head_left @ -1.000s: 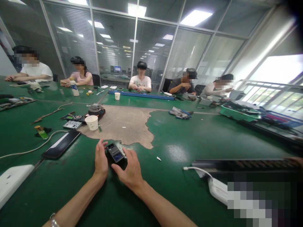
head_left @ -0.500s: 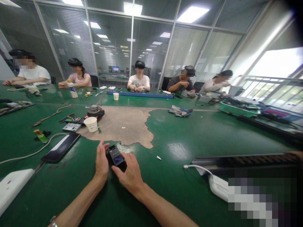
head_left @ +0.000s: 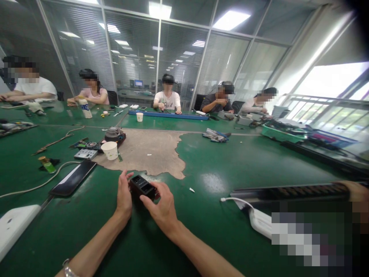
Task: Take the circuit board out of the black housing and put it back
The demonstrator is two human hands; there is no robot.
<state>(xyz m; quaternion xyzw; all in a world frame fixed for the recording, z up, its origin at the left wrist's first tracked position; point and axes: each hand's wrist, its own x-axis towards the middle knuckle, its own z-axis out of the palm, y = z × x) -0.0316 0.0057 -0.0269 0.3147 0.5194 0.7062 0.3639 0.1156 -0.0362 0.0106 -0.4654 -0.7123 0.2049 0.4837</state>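
A small dark box-shaped device (head_left: 142,186) stands tilted between my hands, just in front of the bare brown patch. My right hand (head_left: 163,204) grips its right side, thumb at the near edge and fingers behind. Along its left side is my left hand (head_left: 124,196), upright with the fingers extended and the palm turned toward the device. A black phone (head_left: 73,179) lies to the left, and a white paper cup (head_left: 110,150) sits beyond it beside opened electronic parts (head_left: 86,154).
The green table (head_left: 201,231) carries a white power strip (head_left: 17,227) at left, gloves (head_left: 216,135), a green basket (head_left: 284,133) and a black metal bar (head_left: 288,194) at right. Several people sit across the table. Another person's hand (head_left: 357,196) touches the bar's right end.
The device has turned and tipped in my right hand, so its lit screen no longer shows. My left hand has hardly moved. The view has shifted slightly.
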